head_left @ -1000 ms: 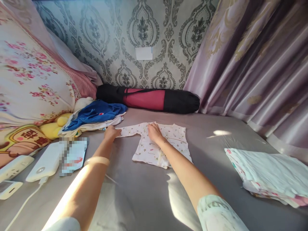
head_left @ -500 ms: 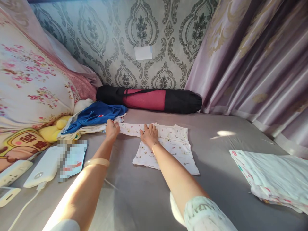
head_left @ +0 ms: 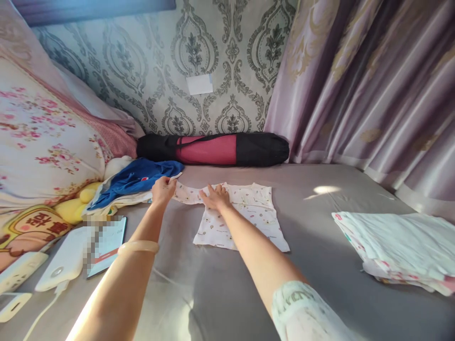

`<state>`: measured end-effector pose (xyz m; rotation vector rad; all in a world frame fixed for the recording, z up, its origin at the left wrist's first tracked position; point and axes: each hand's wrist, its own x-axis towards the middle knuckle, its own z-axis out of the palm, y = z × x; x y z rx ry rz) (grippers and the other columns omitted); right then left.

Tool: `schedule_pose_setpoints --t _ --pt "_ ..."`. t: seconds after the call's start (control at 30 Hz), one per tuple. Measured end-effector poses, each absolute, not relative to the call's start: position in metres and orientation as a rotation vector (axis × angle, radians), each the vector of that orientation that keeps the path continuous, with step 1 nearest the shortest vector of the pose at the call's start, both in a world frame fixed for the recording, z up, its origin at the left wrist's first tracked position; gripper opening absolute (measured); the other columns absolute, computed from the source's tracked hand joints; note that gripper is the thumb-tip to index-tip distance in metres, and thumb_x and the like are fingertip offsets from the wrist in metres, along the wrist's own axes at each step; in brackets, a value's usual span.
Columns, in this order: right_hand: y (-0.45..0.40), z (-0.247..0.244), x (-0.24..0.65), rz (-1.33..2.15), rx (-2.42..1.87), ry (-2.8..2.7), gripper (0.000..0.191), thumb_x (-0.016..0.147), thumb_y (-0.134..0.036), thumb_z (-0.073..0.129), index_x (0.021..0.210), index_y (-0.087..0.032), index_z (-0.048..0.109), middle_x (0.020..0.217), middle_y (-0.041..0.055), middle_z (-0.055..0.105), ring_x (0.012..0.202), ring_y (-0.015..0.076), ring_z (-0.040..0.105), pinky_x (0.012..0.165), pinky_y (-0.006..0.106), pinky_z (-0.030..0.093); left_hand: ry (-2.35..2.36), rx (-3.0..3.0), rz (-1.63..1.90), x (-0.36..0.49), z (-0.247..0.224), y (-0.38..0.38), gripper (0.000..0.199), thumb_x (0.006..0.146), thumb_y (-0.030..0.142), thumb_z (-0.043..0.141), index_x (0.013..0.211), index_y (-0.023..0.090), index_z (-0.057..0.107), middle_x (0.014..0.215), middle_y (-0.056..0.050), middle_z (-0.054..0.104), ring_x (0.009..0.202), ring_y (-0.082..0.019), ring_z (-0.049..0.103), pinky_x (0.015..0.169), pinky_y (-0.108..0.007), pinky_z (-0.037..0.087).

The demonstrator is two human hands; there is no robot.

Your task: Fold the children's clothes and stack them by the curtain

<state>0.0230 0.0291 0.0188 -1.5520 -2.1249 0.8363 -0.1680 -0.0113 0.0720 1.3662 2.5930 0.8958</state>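
A small white printed garment (head_left: 249,218) lies on the grey sheet, one sleeve stretched out to the left. The end of that sleeve is pinched in my left hand (head_left: 164,190), slightly raised beside the blue cloth. My right hand (head_left: 216,197) rests with spread fingers on the garment where the sleeve meets its body. The blue cloth (head_left: 138,175) lies crumpled over pale fabric, left of my left hand.
A black and red rolled bag (head_left: 209,149) lies along the wall. Folded pale cloths (head_left: 398,246) sit at the right. At the left are a phone (head_left: 110,246), a white power bank (head_left: 66,260), a power strip (head_left: 21,272) and a yellow plush toy (head_left: 74,203).
The camera view has shifted a little. My left hand has lifted the sleeve end slightly, and my right hand has moved a little left along the garment.
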Motion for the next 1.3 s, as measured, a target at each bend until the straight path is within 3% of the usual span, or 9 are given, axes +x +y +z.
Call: schedule_pose_setpoints --t 0.1,0.2,0.4,0.57,0.7,0.9,1.1,1.2,1.3 --pt "0.042 0.034 0.051 1.347 -1.405 -1.778 0.061 0.097 -0.059 0.034 0.148 -0.026 0.04 0.145 0.0132 0.05 0.127 0.0273 0.054 0.104 0.047 0.041 2.544 1.398 0.925 -0.151 0.085 -0.004 0.032 0.085 0.038 0.049 0.091 0.014 0.07 0.093 -0.012 0.073 0.095 -0.028 0.067 0.079 -0.032 0.049" --pt "0.044 0.046 0.089 1.71 -1.296 -1.219 0.059 0.102 -0.049 0.014 0.144 -0.016 0.039 0.128 0.0174 0.062 0.098 0.02 0.069 0.088 0.039 0.054 2.463 1.423 1.041 -0.13 0.088 0.01 0.032 0.083 0.038 0.05 0.089 0.014 0.07 0.087 -0.011 0.073 0.084 -0.025 0.068 0.071 -0.029 0.05" --pt "0.025 0.04 0.153 1.929 -1.039 -0.563 0.044 0.103 -0.044 0.022 0.122 -0.016 0.051 0.1 0.0142 0.07 0.083 0.0209 0.071 0.073 0.039 0.058 2.088 1.331 1.241 -0.066 0.082 0.032 0.029 0.081 0.039 0.057 0.09 0.014 0.068 0.075 -0.005 0.07 0.057 -0.015 0.064 0.054 -0.023 0.048" --pt "0.025 0.024 0.163 1.951 -0.987 -0.505 0.041 0.102 -0.048 0.025 0.114 -0.018 0.051 0.096 0.0125 0.07 0.084 0.0222 0.072 0.07 0.04 0.059 1.661 1.274 1.326 -0.014 0.074 0.03 0.034 0.084 0.047 0.061 0.091 0.014 0.065 0.085 -0.008 0.073 0.067 -0.016 0.069 0.058 -0.023 0.052" --pt "0.028 0.02 0.16 1.953 -0.975 -0.488 0.043 0.103 -0.049 0.027 0.106 -0.018 0.055 0.086 0.0081 0.069 0.078 0.0197 0.071 0.073 0.038 0.06 1.594 1.171 1.42 -0.017 0.052 0.025 0.033 0.095 0.038 0.043 0.105 0.014 0.061 0.104 -0.013 0.073 0.089 -0.019 0.071 0.072 -0.027 0.054" --pt "0.029 0.02 0.149 1.744 -1.151 -0.648 0.007 0.09 -0.013 0.056 0.093 -0.017 0.061 0.069 0.0002 0.065 0.063 0.0142 0.066 0.071 0.03 0.061 2.025 1.373 1.175 -0.054 0.015 0.02 0.042 0.082 0.011 0.045 0.121 0.015 0.06 0.113 -0.01 0.073 0.109 -0.022 0.064 0.093 -0.034 0.049" --pt "0.031 0.016 0.148 1.289 -1.495 -1.03 0.047 0.082 -0.005 0.054 0.126 -0.02 0.055 0.102 0.0045 0.072 0.083 0.0168 0.071 0.075 0.029 0.059 2.199 1.701 0.643 -0.051 0.007 0.012 0.052 0.086 0.009 0.042 0.135 0.023 0.053 0.137 -0.009 0.061 0.13 -0.029 0.05 0.105 -0.047 0.04" --pt "0.028 0.02 0.153 0.949 -1.739 -1.344 0.051 0.083 -0.011 0.056 0.133 -0.021 0.052 0.113 0.0078 0.07 0.108 0.0225 0.066 0.091 0.033 0.053 2.186 1.846 0.506 -0.047 0.001 0.009 0.048 0.095 0.02 0.034 0.142 0.021 0.046 0.143 -0.013 0.055 0.139 -0.03 0.04 0.109 -0.051 0.035" --pt "0.019 0.025 0.155 0.712 -1.912 -1.575 0.048 0.087 -0.017 0.053 0.135 -0.02 0.05 0.116 0.0117 0.068 0.117 0.0272 0.062 0.097 0.039 0.048 2.155 1.937 0.41 -0.05 -0.007 0.009 0.049 0.099 0.027 0.029 0.146 0.02 0.04 0.15 -0.013 0.047 0.146 -0.03 0.03 0.114 -0.053 0.027"
